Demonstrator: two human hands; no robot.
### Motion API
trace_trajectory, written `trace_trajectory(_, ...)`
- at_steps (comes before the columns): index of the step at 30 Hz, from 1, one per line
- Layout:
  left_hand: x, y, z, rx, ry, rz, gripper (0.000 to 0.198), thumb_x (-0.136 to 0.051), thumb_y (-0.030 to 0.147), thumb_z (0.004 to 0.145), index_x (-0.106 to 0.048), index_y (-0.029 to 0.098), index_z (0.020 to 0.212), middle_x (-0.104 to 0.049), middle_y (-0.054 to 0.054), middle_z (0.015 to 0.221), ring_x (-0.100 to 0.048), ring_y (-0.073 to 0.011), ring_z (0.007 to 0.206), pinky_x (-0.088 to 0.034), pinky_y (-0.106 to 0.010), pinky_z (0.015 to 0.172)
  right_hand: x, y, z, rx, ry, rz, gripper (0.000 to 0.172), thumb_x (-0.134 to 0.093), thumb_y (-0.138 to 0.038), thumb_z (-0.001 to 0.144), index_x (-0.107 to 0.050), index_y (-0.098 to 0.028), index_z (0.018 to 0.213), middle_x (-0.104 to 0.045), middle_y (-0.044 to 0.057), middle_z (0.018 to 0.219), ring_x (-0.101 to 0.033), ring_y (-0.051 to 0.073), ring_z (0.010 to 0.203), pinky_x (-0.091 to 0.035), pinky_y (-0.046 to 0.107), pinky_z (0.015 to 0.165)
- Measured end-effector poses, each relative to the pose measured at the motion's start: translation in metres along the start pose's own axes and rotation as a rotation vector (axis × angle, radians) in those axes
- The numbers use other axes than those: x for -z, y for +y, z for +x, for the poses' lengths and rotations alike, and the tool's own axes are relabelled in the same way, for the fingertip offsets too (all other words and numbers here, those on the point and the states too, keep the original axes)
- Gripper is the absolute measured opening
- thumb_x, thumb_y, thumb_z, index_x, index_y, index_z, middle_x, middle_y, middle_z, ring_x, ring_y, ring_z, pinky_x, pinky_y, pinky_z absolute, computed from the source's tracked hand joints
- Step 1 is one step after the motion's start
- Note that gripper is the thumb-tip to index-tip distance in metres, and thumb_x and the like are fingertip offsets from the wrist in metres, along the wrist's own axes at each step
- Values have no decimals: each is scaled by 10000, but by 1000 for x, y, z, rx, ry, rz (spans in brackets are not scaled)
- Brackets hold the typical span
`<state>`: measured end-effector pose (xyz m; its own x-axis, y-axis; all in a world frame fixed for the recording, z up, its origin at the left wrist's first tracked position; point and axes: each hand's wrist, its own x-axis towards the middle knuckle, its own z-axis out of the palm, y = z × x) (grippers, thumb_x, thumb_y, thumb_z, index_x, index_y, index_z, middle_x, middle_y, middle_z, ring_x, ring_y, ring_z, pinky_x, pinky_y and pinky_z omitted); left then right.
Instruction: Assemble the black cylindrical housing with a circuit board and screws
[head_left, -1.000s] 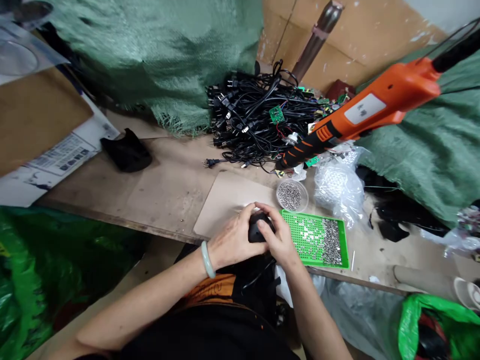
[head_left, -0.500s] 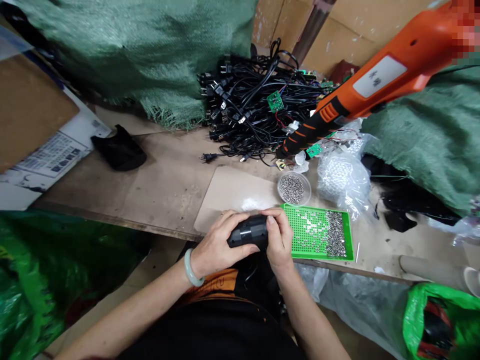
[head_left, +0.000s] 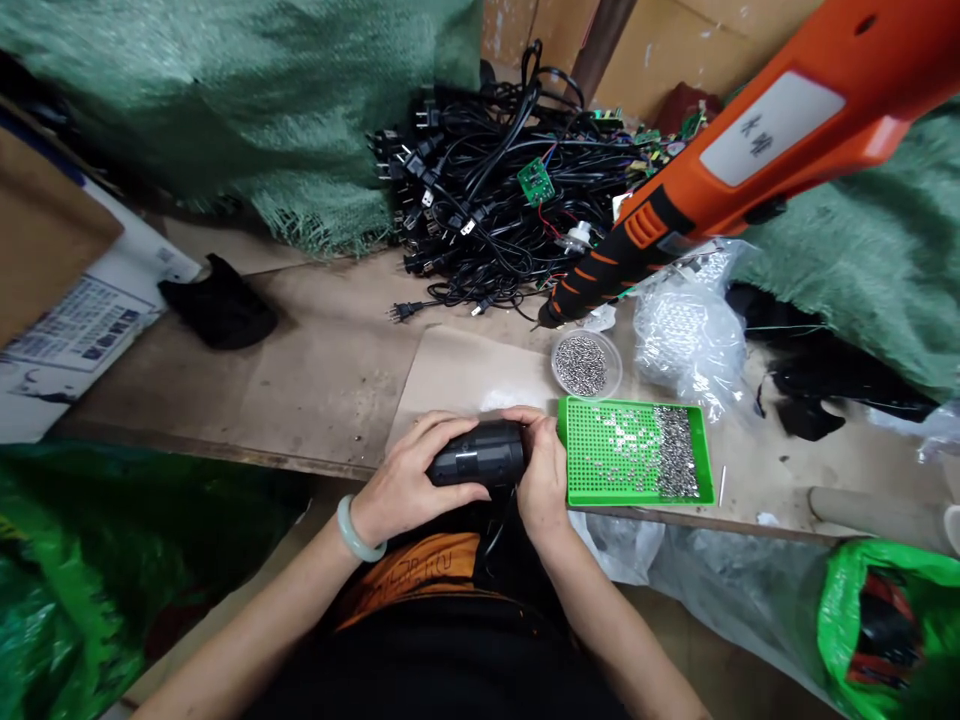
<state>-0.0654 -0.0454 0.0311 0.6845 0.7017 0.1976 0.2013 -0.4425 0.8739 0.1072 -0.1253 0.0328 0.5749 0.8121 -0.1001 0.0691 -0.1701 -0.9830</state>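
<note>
Both my hands hold a black plastic device (head_left: pixel 480 457) lying sideways at the near edge of the wooden bench (head_left: pixel 322 360). My left hand (head_left: pixel 405 480), with a pale bangle on its wrist, wraps round the device's left part. My right hand (head_left: pixel 541 468) closes on its right end, beside a green screw tray (head_left: pixel 622 460) that carries several small screws. A thin cable hangs from the device down to my lap.
An orange electric screwdriver (head_left: pixel 720 170) hangs over the bench at the upper right. Below its tip are a clear dish of screws (head_left: pixel 583 364) and a plastic bag of screws (head_left: pixel 686 335). A heap of black power cords (head_left: pixel 495 200) lies behind. Green sacks and a black cloth (head_left: pixel 217 305) lie around.
The black device has been turned from end-on in my hands to lying sideways, and both hands have shifted slightly left and toward the bench edge. The view has moved closer under the hanging screwdriver.
</note>
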Motion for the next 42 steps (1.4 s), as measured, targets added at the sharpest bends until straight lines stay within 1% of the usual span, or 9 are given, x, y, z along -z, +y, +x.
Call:
trace_trajectory(7, -8, 0, -5, -46, 63, -9, 671, -867, 424, 806, -593, 258, 1396, -661, -107, 1252, -683, -271, 1139, -604, -474, 1002, -5, -11, 5, 155, 65, -57, 458, -364, -490, 1102, -673, -228, 885, -666, 50, 904, -647, 216, 907, -515, 369, 854)
trace_trajectory(11, -12, -1, -4, -38, 83, 7, 653, -859, 421, 816, -592, 242, 1384, -665, -107, 1213, -688, -266, 1102, -613, -464, 971, -5, -8, 12, 128, 49, -77, 477, -383, -487, 1099, -689, -223, 845, -678, 45, 849, -648, 212, 840, -506, 360, 798)
trace_trajectory(16, -7, -4, 0, -50, 14, 42, 659, -845, 428, 834, -561, 227, 1393, -650, -110, 1213, -677, -259, 1119, -610, -459, 979, -5, 0, 12, 75, 62, -132, 493, -367, -507, 1103, -701, -217, 887, -712, 52, 893, -676, 215, 868, -519, 366, 839)
trace_trajectory(20, -1, -4, 0, -55, -30, 148, 669, -808, 440, 868, -530, 235, 1441, -630, -123, 1253, -658, -276, 1172, -589, -488, 1021, 4, -4, 12, 77, -88, -128, 455, -391, -517, 1097, -728, -225, 1011, -749, 60, 1020, -698, 225, 1012, -537, 385, 966)
trace_trajectory(24, 4, -3, 0, -100, -69, 257, 669, -796, 421, 882, -528, 278, 1478, -620, -126, 1280, -645, -295, 1183, -585, -501, 1010, 27, -9, 15, -59, -288, -49, 330, -572, -497, 1038, -763, -265, 1174, -764, 46, 1245, -685, 238, 1221, -515, 442, 1124)
trace_trajectory(26, 5, 0, 1, -126, -95, 286, 655, -793, 407, 886, -533, 286, 1476, -618, -129, 1287, -641, -301, 1187, -588, -497, 996, 40, -11, 17, -124, -376, -23, 318, -667, -470, 988, -753, -294, 1238, -743, 37, 1316, -677, 247, 1261, -514, 484, 1146)
trace_trajectory(29, 6, 10, 4, -143, -125, 343, 604, -777, 365, 899, -548, 278, 1451, -632, -130, 1297, -647, -307, 1179, -584, -501, 984, 53, -11, 21, -200, -493, 40, 354, -731, -427, 945, -734, -306, 1278, -747, 45, 1307, -717, 245, 1194, -565, 519, 1091)
trace_trajectory(35, -1, 35, 7, -135, -175, 496, 501, -741, 270, 906, -596, 209, 1382, -652, -149, 1399, -611, -358, 1259, -515, -541, 1038, 60, -12, 27, -281, -590, 178, 369, -813, -378, 877, -735, -257, 1217, -747, 73, 1296, -712, 230, 1208, -533, 516, 1128)
trace_trajectory(42, -5, 23, 10, -140, -151, 379, 456, -753, 367, 917, -648, 239, 1341, -712, -119, 1284, -641, -311, 1154, -517, -498, 981, 61, -7, 33, -268, -602, 177, 372, -837, -409, 850, -753, -232, 1166, -777, 77, 1214, -743, 229, 1132, -562, 521, 1091)
